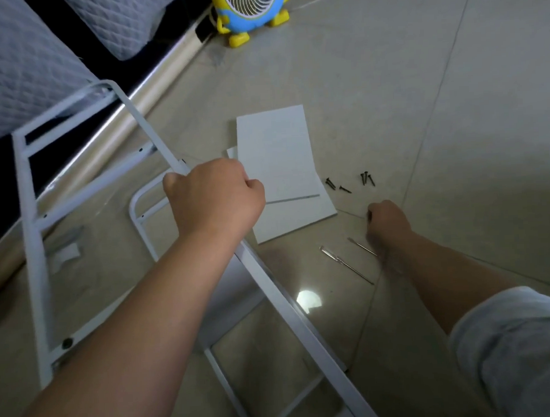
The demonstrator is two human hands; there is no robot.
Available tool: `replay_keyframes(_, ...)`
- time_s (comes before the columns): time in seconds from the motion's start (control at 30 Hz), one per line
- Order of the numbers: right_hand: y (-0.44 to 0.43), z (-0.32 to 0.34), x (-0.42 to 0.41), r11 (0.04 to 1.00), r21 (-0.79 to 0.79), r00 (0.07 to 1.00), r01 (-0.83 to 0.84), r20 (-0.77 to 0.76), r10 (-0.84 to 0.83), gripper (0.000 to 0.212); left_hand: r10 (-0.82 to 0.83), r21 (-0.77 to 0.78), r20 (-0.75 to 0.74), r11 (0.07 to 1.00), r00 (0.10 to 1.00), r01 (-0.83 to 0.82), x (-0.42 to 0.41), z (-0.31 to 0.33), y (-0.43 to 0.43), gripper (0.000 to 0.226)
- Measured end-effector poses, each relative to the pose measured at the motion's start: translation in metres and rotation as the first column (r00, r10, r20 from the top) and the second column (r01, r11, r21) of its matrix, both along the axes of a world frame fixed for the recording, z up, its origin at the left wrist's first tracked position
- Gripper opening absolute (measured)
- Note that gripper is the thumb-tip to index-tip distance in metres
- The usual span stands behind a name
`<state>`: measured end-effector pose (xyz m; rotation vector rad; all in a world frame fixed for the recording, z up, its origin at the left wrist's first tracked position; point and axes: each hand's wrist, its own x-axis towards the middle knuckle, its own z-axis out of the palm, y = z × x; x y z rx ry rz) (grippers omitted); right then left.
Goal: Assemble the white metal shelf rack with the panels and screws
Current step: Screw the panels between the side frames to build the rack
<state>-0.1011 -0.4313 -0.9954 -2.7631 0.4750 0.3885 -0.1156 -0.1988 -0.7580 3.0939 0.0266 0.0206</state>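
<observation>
In the head view, the white panels (274, 151) lie stacked flat on the tiled floor, and all other places are given from them. Just left of the panels, the left hand (215, 195) is closed firmly round a long rail of the white metal frame (32, 238), whose ladder-like side is lifted off the floor further left. Right of the panels, a few black screws (345, 189) lie loose on the tile, and two screwdrivers (345, 265) are laid near them, on the side closer to the person. The right hand (386, 217) is set down on the floor right of the panels with its fingers curled; whether anything is held inside it cannot be told. The frame is carried by one hand only, so it could probably be twisted or dropped, and the panels below its rail could be struck and scratched. The screws could be scattered over the smooth tile if they are brushed by the rail or by an arm.
</observation>
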Motion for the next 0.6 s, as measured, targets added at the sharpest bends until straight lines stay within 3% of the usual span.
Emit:
replay_keyframes(0.23,-0.005,0.003,-0.003,0.994,-0.102,0.999,-0.036,-0.041,0.032,0.026,0.028,0.060,-0.087,0.998,0.996,-0.023,-0.012,0.004,0.000,0.024)
replay_keyframes(0.33,0.012,0.010,0.008,0.977,-0.151,0.988,-0.154,-0.018,0.153,0.029,0.143,-0.069,-0.143,0.986,0.979,-0.154,-0.014,0.007,0.007,0.044)
replay_keyframes(0.43,0.036,0.012,0.032,0.986,0.056,0.987,-0.160,0.017,0.159,0.037,0.330,-0.318,-0.173,0.873,0.928,-0.369,-0.010,0.012,0.016,0.073)
replay_keyframes(0.5,0.051,0.011,0.049,0.974,0.193,0.993,-0.119,0.035,0.115,0.040,0.361,-0.365,-0.223,0.830,0.905,-0.421,-0.010,0.010,0.018,0.077)
replay_keyframes(0.6,0.073,0.011,0.065,0.958,0.145,0.969,-0.247,0.031,0.245,0.061,0.365,-0.378,-0.228,0.821,0.902,-0.428,-0.014,0.008,0.018,0.070)
